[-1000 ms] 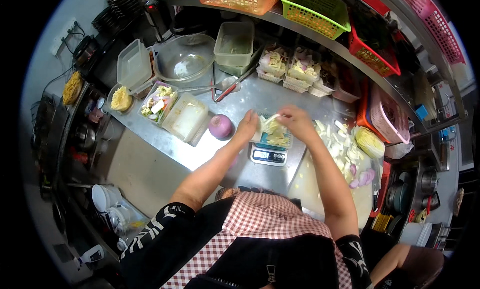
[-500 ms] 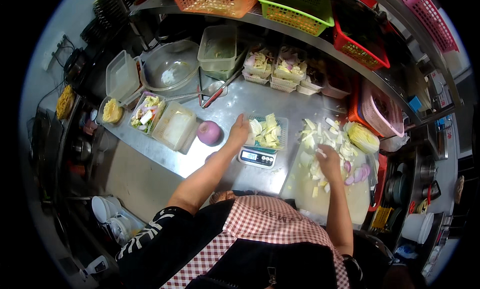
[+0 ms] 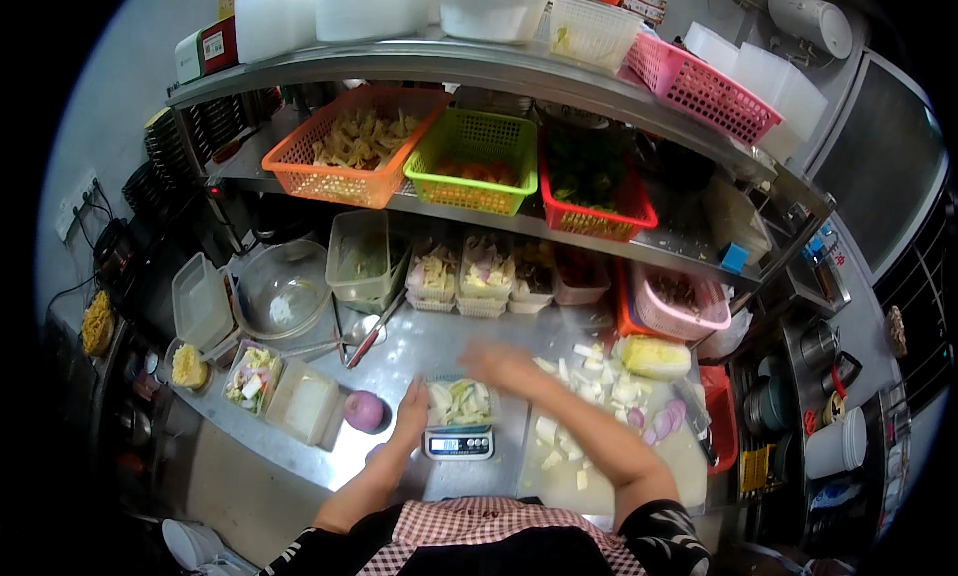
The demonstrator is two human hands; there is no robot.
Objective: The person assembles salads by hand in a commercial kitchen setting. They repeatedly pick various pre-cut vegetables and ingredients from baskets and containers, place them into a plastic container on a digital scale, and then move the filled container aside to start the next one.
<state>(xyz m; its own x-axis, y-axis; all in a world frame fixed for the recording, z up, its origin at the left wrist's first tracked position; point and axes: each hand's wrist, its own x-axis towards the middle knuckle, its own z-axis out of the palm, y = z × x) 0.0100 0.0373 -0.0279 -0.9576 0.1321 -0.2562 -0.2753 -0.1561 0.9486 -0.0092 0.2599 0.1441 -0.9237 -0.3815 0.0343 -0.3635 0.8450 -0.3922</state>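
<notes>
A small plastic basket (image 3: 463, 425) holding cut cabbage pieces (image 3: 461, 401) sits on a digital kitchen scale (image 3: 459, 444). My left hand (image 3: 411, 412) is at the basket's left edge, its fingers closed at the rim. Above the basket's far right corner, my right hand (image 3: 499, 367) is smeared by motion; whether it holds anything does not show. To the right, a white cutting board (image 3: 609, 476) carries chopped cabbage (image 3: 599, 382) and sliced purple onion (image 3: 664, 421). A whole purple onion (image 3: 365, 411) lies left of my left hand.
A half cabbage (image 3: 651, 358) and a knife (image 3: 692, 401) lie at the board's right. Filled tubs (image 3: 486, 277) line the back under a metal shelf (image 3: 399, 202) bearing colored baskets. Tongs (image 3: 369, 339), a clear bowl (image 3: 283, 289) and an open container (image 3: 301, 400) stand left.
My right hand has left the chopped cabbage on the board and moved left to above the basket. My left hand stays at the basket's edge. The view has tilted up, showing more shelf.
</notes>
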